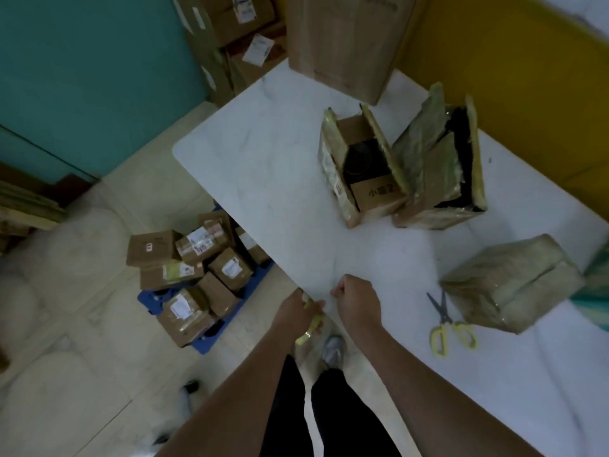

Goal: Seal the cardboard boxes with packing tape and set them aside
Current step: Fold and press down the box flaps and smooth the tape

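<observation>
My left hand [296, 311] grips a roll of yellowish packing tape [311, 326] just off the near-left edge of the white table [263, 153]. My right hand [356, 301] is curled close beside it, fingertips pinching at the tape's loose end. Two cardboard boxes stand open in the middle of the table: a narrow one [357, 173] with dark contents and a wider one [441, 166] with wrinkled taped flaps. A closed, tape-covered box [510, 282] lies on the table to the right.
Yellow-handled scissors [448, 321] lie beside the closed box. A tall cardboard box [346, 41] stands at the table's far end. Several labelled parcels [197, 278] are piled on a blue pallet on the floor to the left. More boxes are stacked against the teal wall.
</observation>
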Tool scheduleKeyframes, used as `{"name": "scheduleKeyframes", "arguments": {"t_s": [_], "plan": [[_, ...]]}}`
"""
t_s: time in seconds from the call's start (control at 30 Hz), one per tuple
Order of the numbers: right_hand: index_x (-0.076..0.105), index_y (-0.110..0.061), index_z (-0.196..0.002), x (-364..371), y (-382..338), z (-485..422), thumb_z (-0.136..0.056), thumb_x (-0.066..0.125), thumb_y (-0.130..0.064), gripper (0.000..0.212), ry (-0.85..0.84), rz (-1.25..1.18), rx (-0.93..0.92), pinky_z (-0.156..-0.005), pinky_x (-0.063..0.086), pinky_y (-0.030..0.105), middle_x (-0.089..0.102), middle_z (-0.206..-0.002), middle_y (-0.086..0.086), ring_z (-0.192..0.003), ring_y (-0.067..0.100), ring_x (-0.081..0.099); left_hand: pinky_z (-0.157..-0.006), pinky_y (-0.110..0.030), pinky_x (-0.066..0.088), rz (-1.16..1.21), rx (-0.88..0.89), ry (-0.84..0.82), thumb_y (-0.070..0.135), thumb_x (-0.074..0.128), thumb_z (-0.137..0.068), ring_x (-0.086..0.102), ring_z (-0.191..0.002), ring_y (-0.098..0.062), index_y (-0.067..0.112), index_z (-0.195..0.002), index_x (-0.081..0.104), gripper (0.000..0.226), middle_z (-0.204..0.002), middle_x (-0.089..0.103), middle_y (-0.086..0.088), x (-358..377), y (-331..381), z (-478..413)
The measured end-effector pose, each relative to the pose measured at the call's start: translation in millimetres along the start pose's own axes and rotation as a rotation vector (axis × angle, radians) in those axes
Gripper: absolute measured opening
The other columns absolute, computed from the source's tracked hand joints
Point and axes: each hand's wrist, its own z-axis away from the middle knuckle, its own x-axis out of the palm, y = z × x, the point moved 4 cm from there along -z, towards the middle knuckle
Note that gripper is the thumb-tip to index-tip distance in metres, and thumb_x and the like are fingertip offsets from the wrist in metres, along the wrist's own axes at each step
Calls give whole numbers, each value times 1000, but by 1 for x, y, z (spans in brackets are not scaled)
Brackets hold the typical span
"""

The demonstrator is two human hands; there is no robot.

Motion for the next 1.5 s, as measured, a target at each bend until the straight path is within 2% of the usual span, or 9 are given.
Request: {"name": "scheduleKeyframes", "arguments": {"t_s": [0.2,0.33,0.5,0.63,0.77,1.0,1.3,1.4,1.5], "plan": [[55,-10,-116,5,-18,-2,-97,54,-16,19,9,227,100,-72,42,25,66,-108,2,-98,18,64,-69,-25,51,-83,-44,8,35,71,-86,63,-89,-18,16,-134,42,59,-113,66,-7,-2,10,-6],[37,-8,-131,-15,-5,-7,-90,67,-32,56,60,233,175,-68,43,27,65,-107,3,-95,19,67,-84,-36,52,-88,-81,93,43,79,-77,61,-107,-28,7,-138,36,83,-126,60,-14,-13,12,-20],[45,-7,-131,9,3,16,-56,75,-11,82,165,428,-433,-76,56,30,64,-127,9,-104,25,67,-96,-38,48,-195,-83,230,83,73,-44,55,-117,-28,5,-140,32,131,-137,51,-9,-22,25,-17],[34,-12,-150,47,37,55,-63,75,-19,97,-91,477,-528,-110,40,36,32,-158,0,-141,21,38,-103,-44,36,-600,-71,489,55,76,-74,31,-130,-36,13,-145,12,104,-142,26,-16,-25,50,12],[58,-17,-135,37,52,63,-65,73,-34,73,-119,530,-482,-98,52,35,55,-142,-2,-125,18,57,-100,-38,35,-866,210,511,29,68,-82,34,-120,-30,21,-141,22,75,-133,29,-8,-5,77,26],[74,-11,-104,-109,80,91,-68,84,-19,38,467,349,-123,-79,58,33,73,-107,6,-92,24,70,-98,-29,44,-1199,862,198,34,45,-97,41,-123,-17,24,-145,30,51,-137,39,-1,77,143,50],[8,-17,-157,-173,177,60,-101,38,-48,70,318,223,211,-120,23,38,-2,-163,-3,-151,26,7,-96,-30,45,-1136,1072,-22,28,41,-101,46,-123,-17,20,-146,37,46,-136,47,1,174,175,61],[-1,-12,-156,-171,184,43,-102,33,-51,75,240,193,187,-104,46,36,-8,-164,4,-150,29,-8,-99,-29,42,-1097,1015,-30,29,40,-102,44,-127,-17,20,-147,37,46,-139,46,0,193,180,58],[34,5,-146,-164,193,37,-77,72,-57,100,275,294,142,-58,59,36,35,-152,24,-141,42,28,-102,-28,39,-1067,928,-12,31,38,-103,41,-133,-16,23,-149,34,46,-145,43,1,206,184,51]]}}
